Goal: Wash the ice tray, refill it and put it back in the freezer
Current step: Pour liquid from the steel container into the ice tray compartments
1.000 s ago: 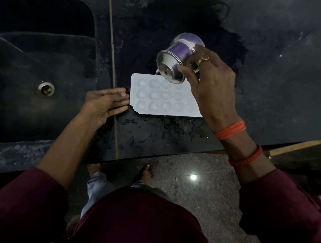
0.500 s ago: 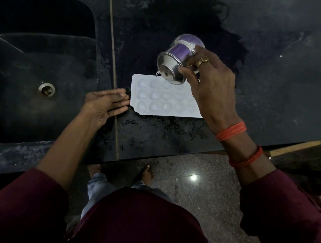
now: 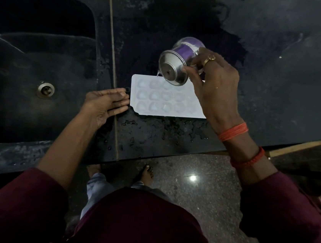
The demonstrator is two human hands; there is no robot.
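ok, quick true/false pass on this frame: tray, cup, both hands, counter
1. The ice tray lies flat on the counter, right of the sink. True.
2. The right hand holds the steel cup upright. False: the cup is tipped over the tray's far edge, with a thin trickle at its rim.
3. The left hand grips the tray from above. False: its fingers lie straight at the tray's left edge.
4. Water droplets sit on the counter in front of the tray. True.
5. The cup rests on the tray. False: it is held above it.
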